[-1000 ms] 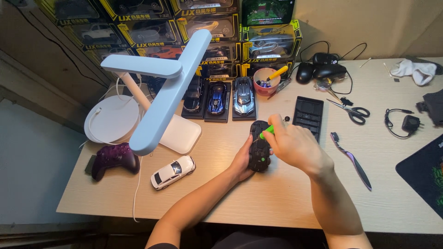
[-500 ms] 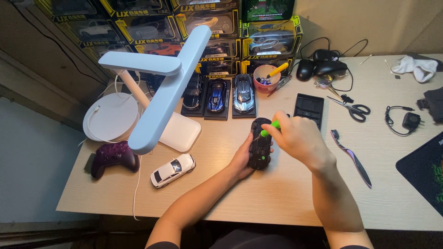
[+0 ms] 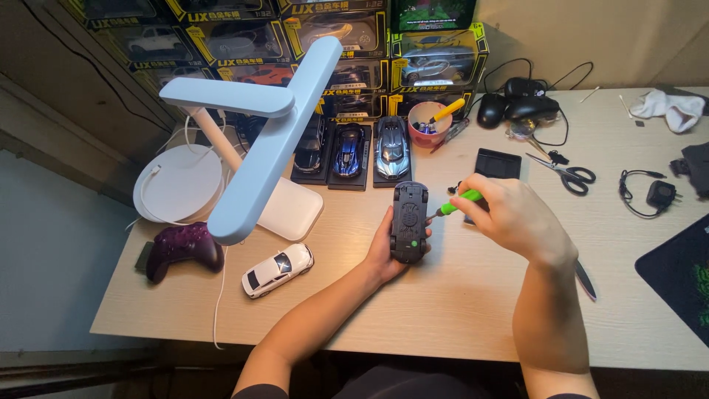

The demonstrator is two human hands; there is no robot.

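Cradling the upturned black toy car (image 3: 409,221) above the desk (image 3: 458,295) in your left hand (image 3: 384,247), you grip the green screwdriver (image 3: 456,203) in your right hand (image 3: 509,214), seemingly mid-screw; next, seat its tip squarely.

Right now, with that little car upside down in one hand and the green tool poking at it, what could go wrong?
The green screwdriver tip sits at the edge of the upturned toy car; it might slip and jab the left hand cupping the car underneath. The right hand works close to the black tray, so a loosened screw could roll off the desk. The lamp arm hangs near the left forearm.
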